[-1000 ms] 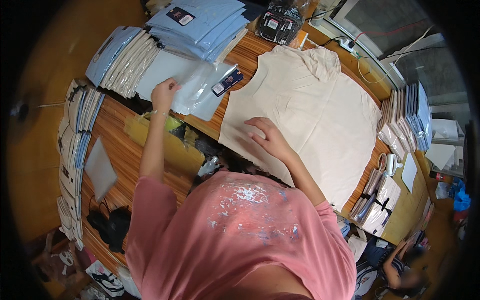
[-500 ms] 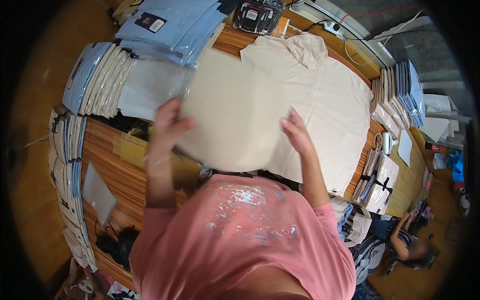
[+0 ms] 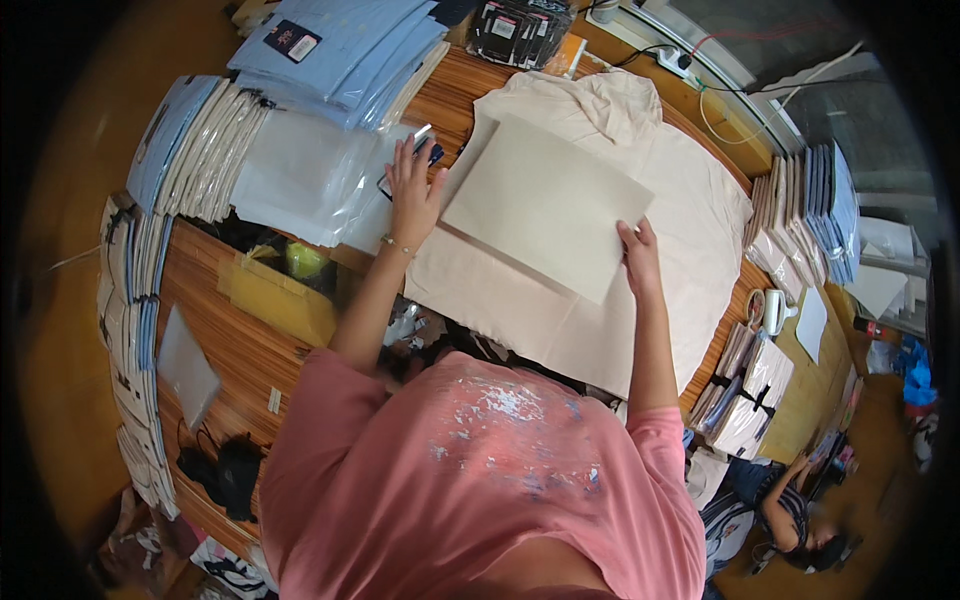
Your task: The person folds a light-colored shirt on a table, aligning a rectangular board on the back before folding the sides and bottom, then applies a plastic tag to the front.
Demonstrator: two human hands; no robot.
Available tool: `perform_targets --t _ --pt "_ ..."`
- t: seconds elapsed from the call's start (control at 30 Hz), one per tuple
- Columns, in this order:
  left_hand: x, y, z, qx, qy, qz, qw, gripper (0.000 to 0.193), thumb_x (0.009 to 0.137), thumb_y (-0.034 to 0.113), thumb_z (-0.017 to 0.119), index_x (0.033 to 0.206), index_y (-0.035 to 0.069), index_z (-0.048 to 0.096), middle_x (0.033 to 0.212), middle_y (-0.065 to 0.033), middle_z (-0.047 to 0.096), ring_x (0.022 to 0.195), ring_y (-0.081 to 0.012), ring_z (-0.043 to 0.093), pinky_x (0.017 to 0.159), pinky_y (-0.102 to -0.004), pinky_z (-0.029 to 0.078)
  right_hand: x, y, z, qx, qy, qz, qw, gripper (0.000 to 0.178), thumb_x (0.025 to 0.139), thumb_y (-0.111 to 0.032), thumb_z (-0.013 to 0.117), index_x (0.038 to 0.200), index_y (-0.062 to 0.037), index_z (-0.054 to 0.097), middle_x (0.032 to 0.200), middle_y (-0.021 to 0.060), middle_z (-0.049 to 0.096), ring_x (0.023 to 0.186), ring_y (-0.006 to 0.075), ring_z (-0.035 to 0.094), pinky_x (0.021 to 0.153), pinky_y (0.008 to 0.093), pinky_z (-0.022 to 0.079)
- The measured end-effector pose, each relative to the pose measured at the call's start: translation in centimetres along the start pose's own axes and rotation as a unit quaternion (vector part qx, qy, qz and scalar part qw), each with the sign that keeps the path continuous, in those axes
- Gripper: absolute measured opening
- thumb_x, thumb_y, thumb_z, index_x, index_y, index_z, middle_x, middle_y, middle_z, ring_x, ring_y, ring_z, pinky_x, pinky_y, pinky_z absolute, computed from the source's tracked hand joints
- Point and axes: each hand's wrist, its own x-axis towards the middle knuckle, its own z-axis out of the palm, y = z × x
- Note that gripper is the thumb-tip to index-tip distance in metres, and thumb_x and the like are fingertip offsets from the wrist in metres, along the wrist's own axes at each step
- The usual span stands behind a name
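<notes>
A cream garment (image 3: 690,200) lies spread flat on the wooden table (image 3: 215,330). A stiff beige cardboard sheet (image 3: 545,205) rests on top of it, turned at an angle. My right hand (image 3: 638,255) grips the sheet's near right corner, fingers on top. My left hand (image 3: 413,190) is open with fingers spread, just off the sheet's left corner, over the garment's edge and a pile of clear plastic bags (image 3: 300,175). A small dark object (image 3: 432,150) lies at its fingertips.
Packaged light-blue shirts (image 3: 340,45) are stacked at the far left, with more folded packs (image 3: 195,145) beside them and along the right edge (image 3: 810,210). A yellow box (image 3: 275,300) sits near my left elbow. A white mug (image 3: 775,310) stands right. Another person (image 3: 800,510) is at lower right.
One second ago my hands were on the bags and the garment. Then both lifted the cardboard sheet. Now it lies on the garment and my left hand has let go.
</notes>
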Motion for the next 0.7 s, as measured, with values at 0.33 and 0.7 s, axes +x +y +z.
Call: perform_targets --t 0.33,0.7 --pt "-7.8 6.6 1.9 0.067 -0.134 0.034 0.988 0.063 0.076 0.014 0.057 0.135 0.015 0.036 0.14 -0.0185 0.026 0.132 -0.038 0.019 0.104 -0.058 0.015 3.4 1.1 2.7 -0.048 -0.052 0.017 0.997 0.02 0.09 -0.015 0.05 0.108 -0.0058 0.052 0.059 -0.0015 0.049 0.041 0.0064 0.039 0.036 0.0222 0.028" --pt "-8.6 6.2 3.9 0.12 -0.137 0.034 0.983 0.052 0.081 0.019 0.056 0.131 0.014 0.041 0.139 -0.0172 0.028 0.131 -0.0376 0.022 0.103 -0.0579 0.018 2.0 0.5 3.8 -0.071 -0.032 -0.053 0.996 0.069 0.081 -0.004 0.06 0.137 -0.0054 0.021 0.071 0.0045 0.052 0.044 0.0098 0.046 0.036 0.0237 0.037"
